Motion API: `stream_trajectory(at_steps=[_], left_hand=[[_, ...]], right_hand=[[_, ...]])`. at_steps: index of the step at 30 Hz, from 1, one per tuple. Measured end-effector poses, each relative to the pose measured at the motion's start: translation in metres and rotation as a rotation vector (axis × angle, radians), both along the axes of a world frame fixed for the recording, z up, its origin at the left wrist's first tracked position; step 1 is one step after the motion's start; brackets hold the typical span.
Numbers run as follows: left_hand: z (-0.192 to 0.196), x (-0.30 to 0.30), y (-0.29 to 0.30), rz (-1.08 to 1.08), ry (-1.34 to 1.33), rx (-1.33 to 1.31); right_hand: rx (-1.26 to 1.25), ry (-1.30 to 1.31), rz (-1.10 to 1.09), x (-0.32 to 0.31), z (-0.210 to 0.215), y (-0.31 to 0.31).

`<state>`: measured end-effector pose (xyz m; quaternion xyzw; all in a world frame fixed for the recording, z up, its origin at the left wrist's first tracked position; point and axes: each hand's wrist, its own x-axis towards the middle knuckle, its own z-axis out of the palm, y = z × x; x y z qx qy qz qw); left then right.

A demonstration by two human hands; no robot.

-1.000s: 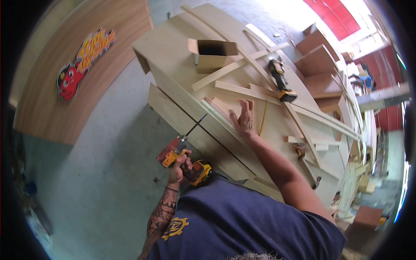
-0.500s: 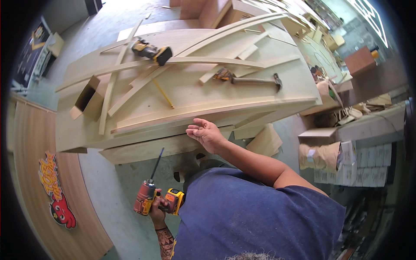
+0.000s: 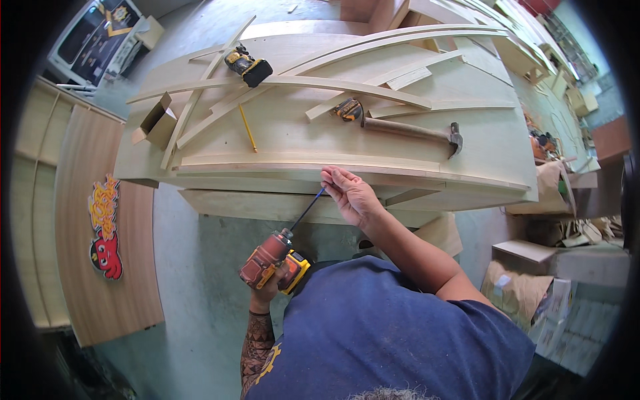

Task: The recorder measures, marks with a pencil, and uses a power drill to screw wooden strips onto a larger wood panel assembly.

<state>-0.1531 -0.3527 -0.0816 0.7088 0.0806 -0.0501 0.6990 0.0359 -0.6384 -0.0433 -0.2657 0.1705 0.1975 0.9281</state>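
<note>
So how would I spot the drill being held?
Find the pale wooden worktop, then the dark blue shirt before it. At the shirt's left edge, the left hand grips the drill. Its reddish body sets it apart from the black-and-yellow power tool on the worktop.

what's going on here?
A person's left hand grips a drill, its long bit pointing up toward the wooden workbench. The right hand has its fingertips at the bit's tip, by the bench's near edge; whether they pinch something small, I can't tell. A hammer, pencil and wood strips lie on top.
</note>
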Motion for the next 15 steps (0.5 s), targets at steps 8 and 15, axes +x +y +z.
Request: stream_trajectory(at_steps=[8, 15], left_hand=[[0.000, -0.032, -0.122, -0.011, 0.115, 0.005], [0.029, -0.029, -0.186, 0.027, 0.040, 0.129]], right_hand=[[-0.034, 0.052, 0.000, -0.016, -0.012, -0.111], [0.022, 0.061, 0.031, -0.024, -0.012, -0.155]])
